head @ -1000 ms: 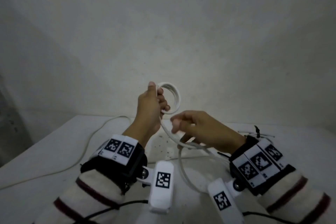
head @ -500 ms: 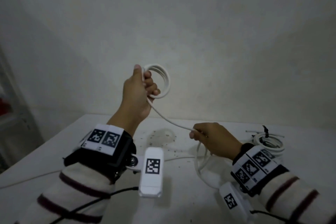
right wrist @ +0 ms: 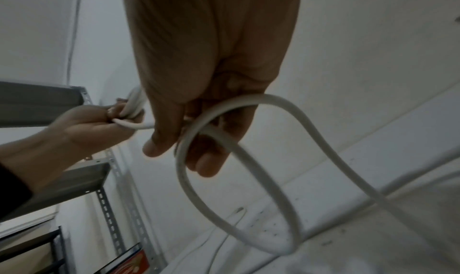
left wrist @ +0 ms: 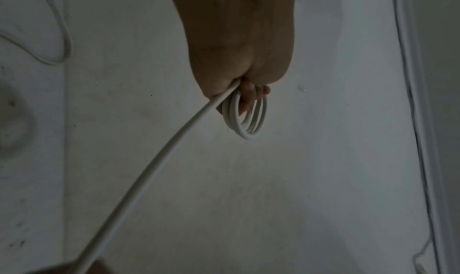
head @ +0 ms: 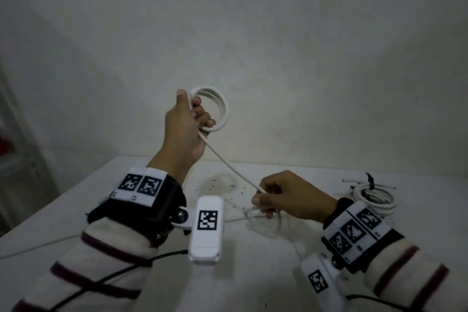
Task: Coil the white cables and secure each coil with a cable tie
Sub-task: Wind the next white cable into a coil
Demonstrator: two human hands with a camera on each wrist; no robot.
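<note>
My left hand (head: 186, 124) is raised above the white table (head: 76, 210) and grips a small coil of white cable (head: 219, 109) with several loops; the left wrist view shows those loops (left wrist: 248, 121) under the fingers. From the coil a taut strand of the cable (head: 228, 162) slants down to my right hand (head: 283, 197), which grips it low over the table. Beyond the right hand the cable (right wrist: 236, 209) hangs in a loose loop down to the tabletop. A finished white coil (head: 374, 197) bound with a black cable tie (head: 370, 180) lies at the right.
The slack cable (head: 50, 242) trails left across the table to its edge. A plain wall rises right behind the table. A metal shelving rack (right wrist: 82, 172) stands to the left. Small dark specks dot the table's middle (head: 222, 185).
My left hand rose and drew left with the coil. My right hand dropped away from it toward the table, sliding along the cable, and the strand between them went straight.
</note>
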